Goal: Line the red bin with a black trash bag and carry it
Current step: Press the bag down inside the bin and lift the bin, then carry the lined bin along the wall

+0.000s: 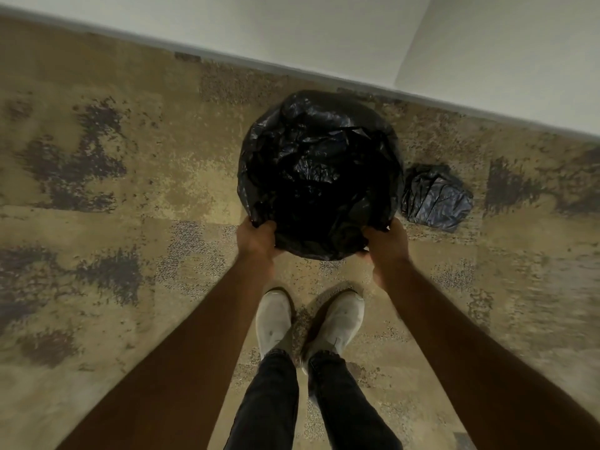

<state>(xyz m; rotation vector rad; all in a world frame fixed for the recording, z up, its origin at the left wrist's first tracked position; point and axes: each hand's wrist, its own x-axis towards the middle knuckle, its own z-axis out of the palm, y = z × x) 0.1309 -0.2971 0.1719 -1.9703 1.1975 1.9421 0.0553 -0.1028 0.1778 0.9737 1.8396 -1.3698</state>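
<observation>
A round bin stands on the carpet by the wall, fully covered by a crinkled black trash bag (pixel 319 170) that is draped over its rim and sunk into its opening. None of the bin's red shows. My left hand (pixel 256 237) grips the bag at the near left of the rim. My right hand (pixel 386 243) grips it at the near right. Both arms reach straight down and forward from the frame's bottom.
A folded wad of black bags (pixel 436 198) lies on the carpet just right of the bin. A white wall (pixel 324 37) runs behind it, with a corner at the upper right. My white shoes (pixel 308 319) stand close before the bin.
</observation>
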